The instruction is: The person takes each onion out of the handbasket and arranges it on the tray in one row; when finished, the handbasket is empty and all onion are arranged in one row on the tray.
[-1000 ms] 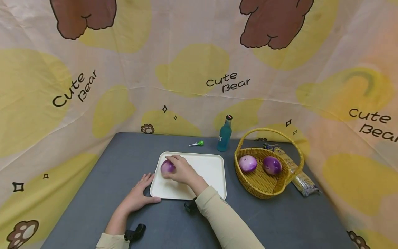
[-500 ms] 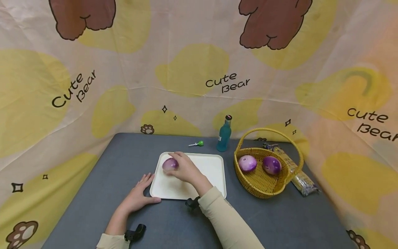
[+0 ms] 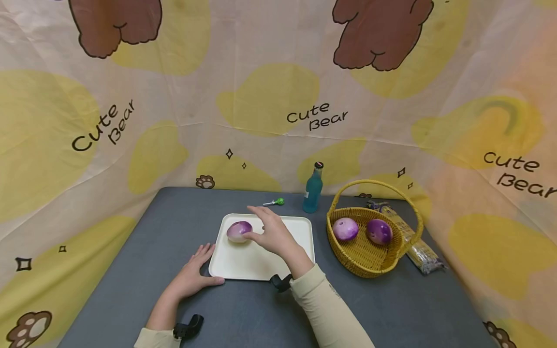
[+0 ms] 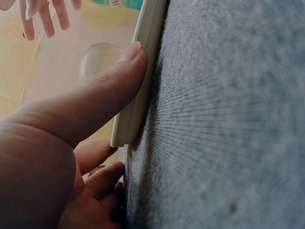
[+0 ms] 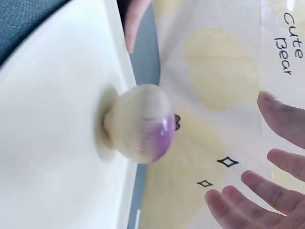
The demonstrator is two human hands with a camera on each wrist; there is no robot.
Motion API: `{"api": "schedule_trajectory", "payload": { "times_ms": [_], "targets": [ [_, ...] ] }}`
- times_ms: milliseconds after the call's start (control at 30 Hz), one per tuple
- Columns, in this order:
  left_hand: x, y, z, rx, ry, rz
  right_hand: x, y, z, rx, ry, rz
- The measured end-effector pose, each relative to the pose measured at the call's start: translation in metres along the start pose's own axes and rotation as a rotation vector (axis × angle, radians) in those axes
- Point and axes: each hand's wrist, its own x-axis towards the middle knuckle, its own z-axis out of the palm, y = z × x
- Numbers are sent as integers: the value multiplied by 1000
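A round purple-and-white turnip-like vegetable [image 3: 239, 232] rests near the back left of the white tray [image 3: 256, 266]. In the right wrist view, this vegetable [image 5: 143, 125] stands with its pale end toward the tray. My right hand [image 3: 276, 233] hovers just right of it, fingers spread and holding nothing; the same hand [image 5: 267, 186] is apart from it in the right wrist view. At the tray's left front corner lies my left hand [image 3: 194, 273], its fingers extended. Its thumb [image 4: 107, 90] touches the tray's rim, and its fingertips reach the tray's side.
Right of the tray stands a yellow wicker basket [image 3: 367, 266] with a raised handle. It holds a pale purple vegetable [image 3: 345, 229] and a darker one [image 3: 379, 232]. A long packet [image 3: 419, 253] lies behind it. A blue bottle [image 3: 313, 191] and a green lollipop [image 3: 279, 201] are at the back.
My right hand has let go of the vegetable, opened its fingers and drawn back to the right. The vegetable has shifted slightly right on the tray. My left hand has stayed in place.
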Motion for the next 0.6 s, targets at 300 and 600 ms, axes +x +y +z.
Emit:
{"api": "schedule_trajectory", "payload": {
  "times_ms": [300, 600],
  "targets": [
    [-1, 1, -2, 5, 8, 9, -14, 0, -27, 49, 71, -18],
    [2, -1, -2, 1, -12, -9, -22, 10, -52, 26, 121, -31]
  ]
}}
